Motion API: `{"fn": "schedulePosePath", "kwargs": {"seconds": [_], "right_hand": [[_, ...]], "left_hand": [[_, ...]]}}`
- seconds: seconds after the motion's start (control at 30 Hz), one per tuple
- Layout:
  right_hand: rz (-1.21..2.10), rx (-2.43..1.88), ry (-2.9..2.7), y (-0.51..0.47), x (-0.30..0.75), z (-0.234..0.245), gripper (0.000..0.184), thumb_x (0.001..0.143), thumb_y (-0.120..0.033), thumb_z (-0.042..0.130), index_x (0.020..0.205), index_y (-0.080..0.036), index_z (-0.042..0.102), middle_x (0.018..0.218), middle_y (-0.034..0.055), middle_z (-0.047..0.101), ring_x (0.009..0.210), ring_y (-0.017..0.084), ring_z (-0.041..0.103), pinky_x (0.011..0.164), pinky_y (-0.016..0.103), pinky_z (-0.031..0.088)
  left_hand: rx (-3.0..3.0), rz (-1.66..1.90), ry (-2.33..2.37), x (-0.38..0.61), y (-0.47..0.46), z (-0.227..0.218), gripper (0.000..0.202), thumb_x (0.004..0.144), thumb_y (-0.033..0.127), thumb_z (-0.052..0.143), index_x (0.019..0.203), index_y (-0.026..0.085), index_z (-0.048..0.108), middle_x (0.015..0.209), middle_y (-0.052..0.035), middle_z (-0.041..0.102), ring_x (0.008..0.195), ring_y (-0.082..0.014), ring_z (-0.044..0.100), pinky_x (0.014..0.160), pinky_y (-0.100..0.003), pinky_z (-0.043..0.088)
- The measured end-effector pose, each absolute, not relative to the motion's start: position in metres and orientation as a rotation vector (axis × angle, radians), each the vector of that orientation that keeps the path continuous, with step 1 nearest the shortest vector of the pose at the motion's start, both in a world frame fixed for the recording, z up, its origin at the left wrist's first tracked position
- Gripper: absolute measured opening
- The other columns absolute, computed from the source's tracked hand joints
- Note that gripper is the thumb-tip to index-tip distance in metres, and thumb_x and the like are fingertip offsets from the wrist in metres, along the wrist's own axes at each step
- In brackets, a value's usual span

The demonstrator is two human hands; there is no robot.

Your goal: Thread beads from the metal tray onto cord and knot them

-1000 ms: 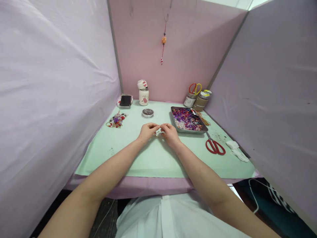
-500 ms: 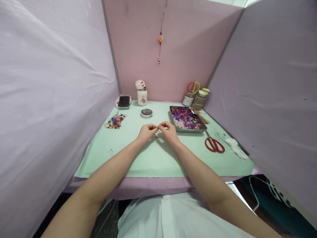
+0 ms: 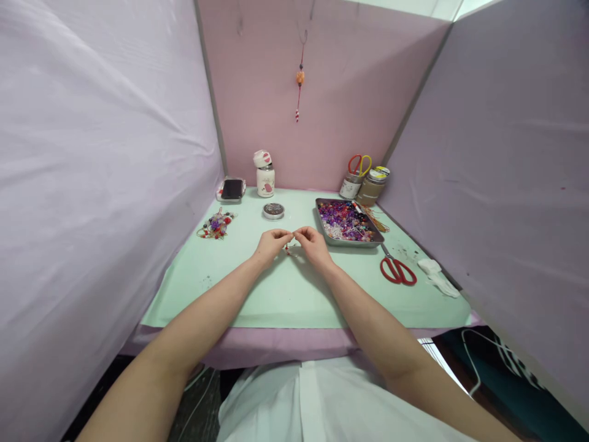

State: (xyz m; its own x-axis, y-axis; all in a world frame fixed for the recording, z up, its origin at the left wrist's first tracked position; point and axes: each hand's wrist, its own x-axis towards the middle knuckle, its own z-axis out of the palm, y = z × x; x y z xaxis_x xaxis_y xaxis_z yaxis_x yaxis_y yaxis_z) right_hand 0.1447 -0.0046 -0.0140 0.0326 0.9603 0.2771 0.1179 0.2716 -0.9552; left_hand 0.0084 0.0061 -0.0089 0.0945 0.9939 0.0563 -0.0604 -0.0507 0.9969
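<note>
My left hand [image 3: 272,243] and my right hand [image 3: 313,242] meet fingertip to fingertip above the green mat [image 3: 276,301]. Both are closed in a pinch on a thin beaded string [image 3: 288,249], whose small red and white beads dangle just below the fingers. The stretch between the fingertips is too fine to make out. To the right of my right hand stands a metal tray [image 3: 354,244] full of purple, red and clear beads. A pile of beaded strands [image 3: 217,224] lies to the left, and a small round tin [image 3: 273,211] sits behind my hands.
Red-handled scissors [image 3: 398,271] and a crumpled white tissue [image 3: 437,277] lie on the right. At the back are a white bottle [image 3: 265,181], a phone [image 3: 232,189], a jar holding scissors [image 3: 350,186] and a brown jar [image 3: 370,188]. A beaded pendant [image 3: 300,78] hangs on the pink wall.
My hands stay pinched together at the same spot. The dangling red and white beads have shifted slightly. The whole view has tilted a little.
</note>
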Motion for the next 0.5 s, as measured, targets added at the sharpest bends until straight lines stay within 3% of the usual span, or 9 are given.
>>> {"fn": "schedulePosePath", "kwargs": {"seconds": [0.5], "right_hand": [[0.962,-1.103,-1.326,-0.0015,0.1457,-0.0159,0.019,0.069,-0.037,0.061,0.074,-0.020,0.057,0.069,-0.0018,0.057,0.063,0.012,0.048,0.062,0.025,0.040]], "left_hand": [[1.245,1.159,1.019,0.0062,0.0082,-0.0098,0.022,0.063,0.035,0.069,0.065,0.013,0.065,0.064,-0.0010,0.058,0.055,-0.0081,0.041,0.056,-0.026,0.030]]}}
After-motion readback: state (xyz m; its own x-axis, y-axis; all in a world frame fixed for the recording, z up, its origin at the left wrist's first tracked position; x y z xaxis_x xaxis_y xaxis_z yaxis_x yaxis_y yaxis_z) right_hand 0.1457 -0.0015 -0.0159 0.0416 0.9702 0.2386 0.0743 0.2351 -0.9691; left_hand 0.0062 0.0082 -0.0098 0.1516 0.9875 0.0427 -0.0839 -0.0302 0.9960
